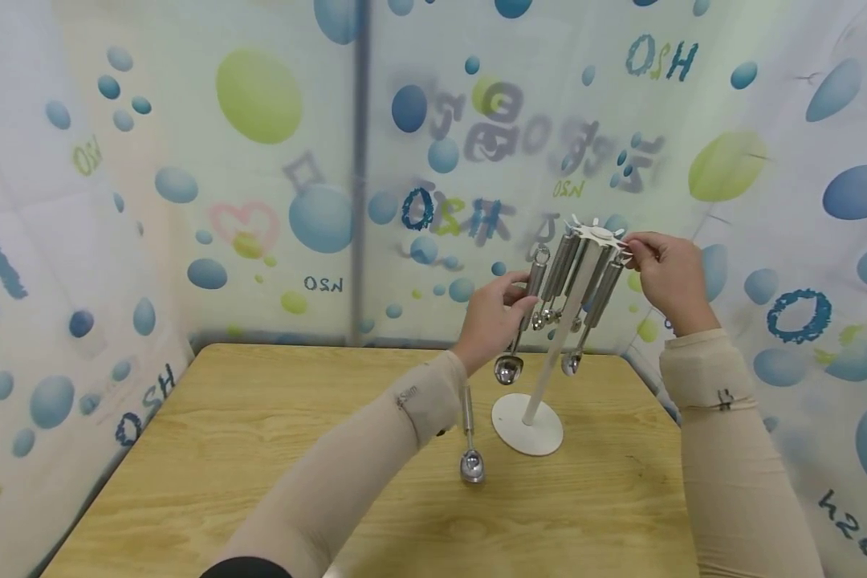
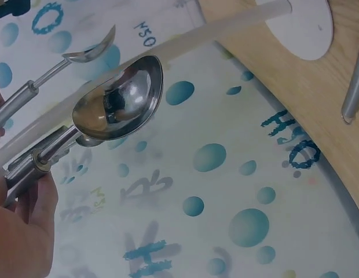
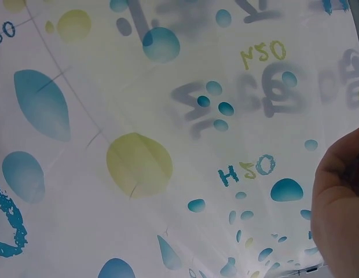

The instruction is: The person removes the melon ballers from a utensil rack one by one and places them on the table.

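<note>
A white utensil rack (image 1: 598,233) stands tilted in the head view, its hooked top to the upper right of its round base (image 1: 526,433). My left hand (image 1: 491,317) grips the grey handle of a metal scoop (image 1: 509,369) beside the rack, bowl down and hanging ring up. In the left wrist view that scoop's shiny oval bowl (image 2: 124,98) lies in front of the pole. Thumb and fingers of my right hand (image 1: 668,277) pinch the right edge of the rack's top. Several metal-handled utensils hang there, including a spoon (image 1: 572,361).
Another metal scoop (image 1: 472,466) lies on the wooden table (image 1: 318,449), left of the rack's base. Printed curtains (image 1: 260,201) with bubbles and lettering enclose the table at the back and sides. The right wrist view shows mostly curtain.
</note>
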`<state>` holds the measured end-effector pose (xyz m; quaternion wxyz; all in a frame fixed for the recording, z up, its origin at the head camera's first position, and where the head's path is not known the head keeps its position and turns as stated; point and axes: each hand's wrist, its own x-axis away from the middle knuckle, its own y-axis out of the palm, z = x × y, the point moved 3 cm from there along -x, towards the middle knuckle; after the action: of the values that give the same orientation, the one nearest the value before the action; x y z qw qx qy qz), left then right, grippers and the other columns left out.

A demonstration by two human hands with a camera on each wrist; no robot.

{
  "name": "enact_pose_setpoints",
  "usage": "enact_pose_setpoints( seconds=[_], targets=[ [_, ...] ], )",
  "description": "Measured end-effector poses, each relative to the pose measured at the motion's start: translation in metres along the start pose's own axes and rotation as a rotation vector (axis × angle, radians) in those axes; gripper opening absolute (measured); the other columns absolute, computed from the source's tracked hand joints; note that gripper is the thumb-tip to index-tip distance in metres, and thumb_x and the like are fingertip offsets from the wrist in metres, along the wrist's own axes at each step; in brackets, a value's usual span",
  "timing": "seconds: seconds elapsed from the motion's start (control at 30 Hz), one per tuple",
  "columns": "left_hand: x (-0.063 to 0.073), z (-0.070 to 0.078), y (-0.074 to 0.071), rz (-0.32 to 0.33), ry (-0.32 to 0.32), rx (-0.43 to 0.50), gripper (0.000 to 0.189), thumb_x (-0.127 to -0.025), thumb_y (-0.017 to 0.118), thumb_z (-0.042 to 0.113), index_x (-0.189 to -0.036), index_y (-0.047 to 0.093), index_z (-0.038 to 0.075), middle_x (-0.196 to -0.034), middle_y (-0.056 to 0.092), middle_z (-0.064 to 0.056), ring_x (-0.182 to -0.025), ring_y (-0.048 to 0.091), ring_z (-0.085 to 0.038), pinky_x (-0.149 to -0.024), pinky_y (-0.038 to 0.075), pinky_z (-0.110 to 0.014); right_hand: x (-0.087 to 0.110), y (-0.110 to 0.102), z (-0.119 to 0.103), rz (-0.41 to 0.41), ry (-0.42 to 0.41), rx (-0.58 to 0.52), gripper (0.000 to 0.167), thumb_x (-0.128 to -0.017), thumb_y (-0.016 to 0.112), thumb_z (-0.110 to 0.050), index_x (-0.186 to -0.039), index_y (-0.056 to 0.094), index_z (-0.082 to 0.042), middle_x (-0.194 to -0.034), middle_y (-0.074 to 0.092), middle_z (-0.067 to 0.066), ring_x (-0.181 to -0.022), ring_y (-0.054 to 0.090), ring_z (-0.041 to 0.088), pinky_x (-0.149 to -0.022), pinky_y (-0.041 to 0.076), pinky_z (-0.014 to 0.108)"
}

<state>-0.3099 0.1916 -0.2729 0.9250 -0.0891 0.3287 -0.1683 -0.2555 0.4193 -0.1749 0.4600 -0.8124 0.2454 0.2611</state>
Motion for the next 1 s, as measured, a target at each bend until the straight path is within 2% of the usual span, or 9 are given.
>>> enact_pose_setpoints(
  seconds=[0.3, 0.67, 0.9, 1.0],
  targets=[
    [0.007, -0.03, -0.021, 0.036, -0.049, -0.04, 0.036, -0.102, 0.065, 0.018, -0.137, 0.062, 0.009, -0.111, 0.073, -0.006, -0.098, 0.07, -0.017, -0.075, 0.059, -0.028, 0.001, -0.001, 0.001, -0.002, 0.008, -0.015, 0.032, -0.107, 0.053, -0.018, -0.117, 0.071, 0.006, -0.102, 0.071, 0.027, -0.068, 0.052, -0.012, -0.057, 0.04, 0.013],
    [0.022, -0.074, -0.043, 0.079, -0.177, -0.131, 0.03, -0.1, 0.068, 0.015, -0.128, 0.066, 0.008, -0.107, 0.071, -0.007, -0.092, 0.069, -0.019, -0.075, 0.059, -0.031, 0.001, 0.001, 0.002, -0.004, 0.007, -0.007, 0.035, -0.108, 0.052, -0.022, -0.117, 0.071, 0.005, -0.103, 0.071, 0.027, -0.071, 0.055, -0.002, -0.058, 0.04, 0.014],
    [0.037, -0.107, -0.05, 0.087, -0.31, -0.084, 0.03, -0.099, 0.069, 0.015, -0.128, 0.066, 0.006, -0.103, 0.067, -0.008, -0.09, 0.067, -0.021, -0.069, 0.06, -0.031, 0.002, 0.002, 0.002, 0.008, -0.018, -0.006, 0.031, -0.108, 0.05, -0.016, -0.118, 0.071, 0.004, -0.105, 0.071, 0.028, -0.07, 0.051, -0.014, -0.06, 0.041, 0.009],
    [0.043, -0.122, -0.051, 0.083, -0.364, -0.069, 0.032, -0.099, 0.069, 0.015, -0.129, 0.065, 0.004, -0.103, 0.067, -0.008, -0.092, 0.066, -0.021, -0.07, 0.06, -0.03, 0.001, 0.002, 0.002, 0.004, -0.017, -0.015, 0.031, -0.108, 0.05, -0.017, -0.118, 0.071, 0.005, -0.106, 0.07, 0.029, -0.07, 0.051, -0.015, -0.061, 0.041, 0.008]
  ],
)
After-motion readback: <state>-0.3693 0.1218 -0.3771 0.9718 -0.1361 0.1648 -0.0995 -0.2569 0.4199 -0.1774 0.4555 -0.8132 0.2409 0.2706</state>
